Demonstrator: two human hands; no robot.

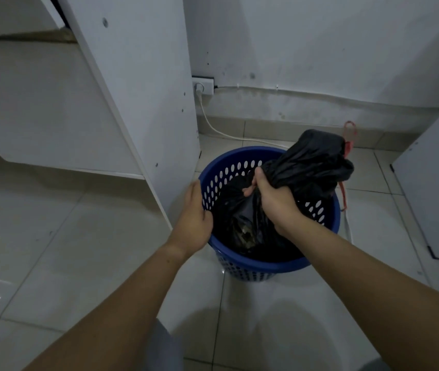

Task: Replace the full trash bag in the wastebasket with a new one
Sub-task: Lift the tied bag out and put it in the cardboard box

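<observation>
Over the blue wastebasket [330, 223], right hand [274, 199] fisted around black trash bag [312, 164], left hand [195, 218] clasping rim.

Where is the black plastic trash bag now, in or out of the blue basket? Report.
Still in: the black plastic trash bag sits inside the blue perforated basket, its neck gathered in the right hand.

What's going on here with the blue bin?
A person is emptying a blue wastebasket on the tiled floor. The right hand is clenched around the gathered neck of the black trash bag, whose body is still down inside the basket. The left hand grips the basket's rim, apparently to steady it. No new bag is in sight.
</observation>
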